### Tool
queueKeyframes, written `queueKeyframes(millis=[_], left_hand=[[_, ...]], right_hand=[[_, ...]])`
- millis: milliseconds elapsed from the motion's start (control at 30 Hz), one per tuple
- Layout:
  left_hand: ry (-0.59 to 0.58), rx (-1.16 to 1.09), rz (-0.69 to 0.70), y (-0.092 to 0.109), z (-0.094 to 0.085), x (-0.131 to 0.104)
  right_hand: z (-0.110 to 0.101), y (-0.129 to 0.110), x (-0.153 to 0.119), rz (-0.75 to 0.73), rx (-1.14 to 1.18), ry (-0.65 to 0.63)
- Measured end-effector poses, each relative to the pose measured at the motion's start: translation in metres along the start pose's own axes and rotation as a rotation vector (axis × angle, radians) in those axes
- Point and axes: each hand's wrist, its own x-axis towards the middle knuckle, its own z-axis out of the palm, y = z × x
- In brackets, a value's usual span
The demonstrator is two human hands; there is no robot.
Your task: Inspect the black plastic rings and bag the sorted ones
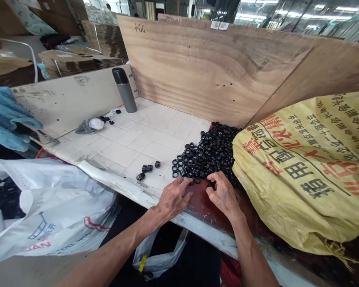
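A heap of small black rings (209,149) lies on the table beside a yellow sack. At the heap's near edge is my left hand (175,196), its fingertips bent toward a ring and the thumb held apart. Just to the right, my right hand (223,191) has its thumb and index finger curled close together by the rings; whatever is between them is too small to make out. Several black pieces (147,168) lie apart on the pale tabletop, left of the heap.
A grey bottle (126,93) stands near the back corner by the wooden board (197,63). The yellow sack (305,171) fills the right side. A white bag (68,207) with black parts sits at the lower left, and a small clear bag (89,125) lies on the table.
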Motion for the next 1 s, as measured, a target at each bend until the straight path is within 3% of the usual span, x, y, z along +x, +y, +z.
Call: queueKeyframes(millis=[133,300,467,700,867,1000], left_hand=[[-0.016,0.1,-0.013,0.002,0.009,0.0],[0.046,-0.024,-0.006,-0.005,0.006,-0.007],[0.106,-0.351,-0.128,-0.005,-0.002,-0.007],[0.034,-0.783,-0.344,-0.002,-0.01,-0.004],[-0.071,-1.25,-0.431,-0.004,-0.019,0.0],[-0.058,-1.303,-0.469,-0.002,-0.02,0.002]], right_hand=[[-0.005,0.004,0.0,-0.035,0.045,-0.145],[-0.006,0.001,0.0,-0.07,0.022,-0.167],[0.001,-0.005,0.0,-0.099,0.145,-0.12],[0.013,-0.008,-0.005,-0.138,0.274,-0.19],[0.013,-0.02,-0.008,0.024,0.559,-0.143],[0.01,-0.029,-0.009,-0.022,0.586,-0.112]])
